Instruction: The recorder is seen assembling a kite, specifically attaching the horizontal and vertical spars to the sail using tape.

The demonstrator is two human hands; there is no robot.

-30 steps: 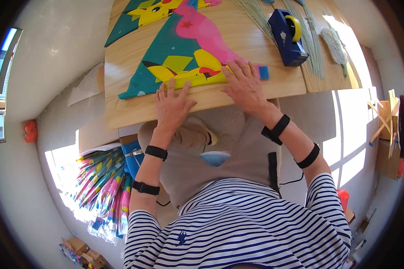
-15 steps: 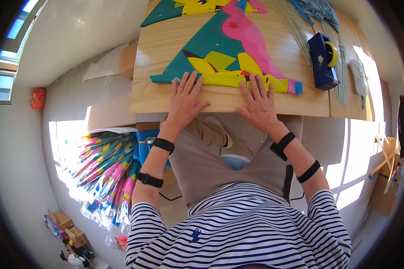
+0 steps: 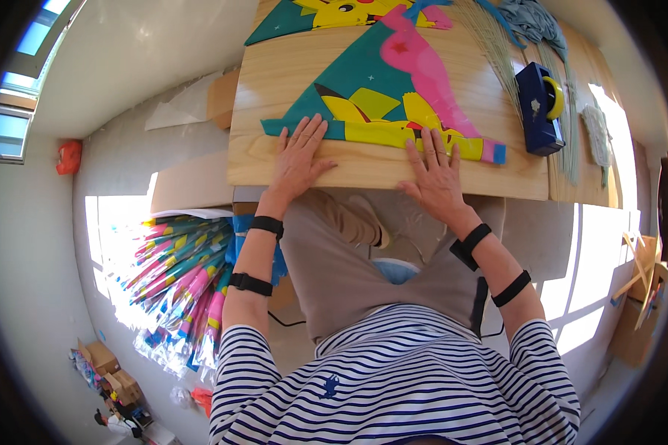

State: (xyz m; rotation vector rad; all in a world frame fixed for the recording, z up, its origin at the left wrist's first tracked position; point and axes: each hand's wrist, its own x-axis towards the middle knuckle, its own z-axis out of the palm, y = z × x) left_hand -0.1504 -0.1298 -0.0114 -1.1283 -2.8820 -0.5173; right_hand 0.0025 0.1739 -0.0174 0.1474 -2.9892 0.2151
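Observation:
A triangular kite (image 3: 349, 78) in teal, pink and yellow, with a cartoon figure on it, lies flat on the wooden table (image 3: 267, 167). Its near edge is turned over into a straight yellow and teal strip, with a small blue patch (image 3: 500, 154) at the right end. My left hand (image 3: 299, 159) rests palm down, fingers flat on the teal part of this strip near its left end. Farther right, my right hand (image 3: 436, 174) lies open with its fingertips on the yellow part. Both thumbs stick out inward over the bare wood.
A blue tape dispenser (image 3: 539, 111) holding a yellow roll stands right of the kite. Bundles of thin rods (image 3: 495, 55) and a grey-blue cloth (image 3: 534, 28) are beyond it. Another similar kite (image 3: 278, 21) lies at the far side. Packed rolled kites (image 3: 182, 274) are heaped below left.
My left hand has slid left along the strip, closer to its teal end. My right hand stays at nearly the same spot on the kite. The whole view has shifted slightly.

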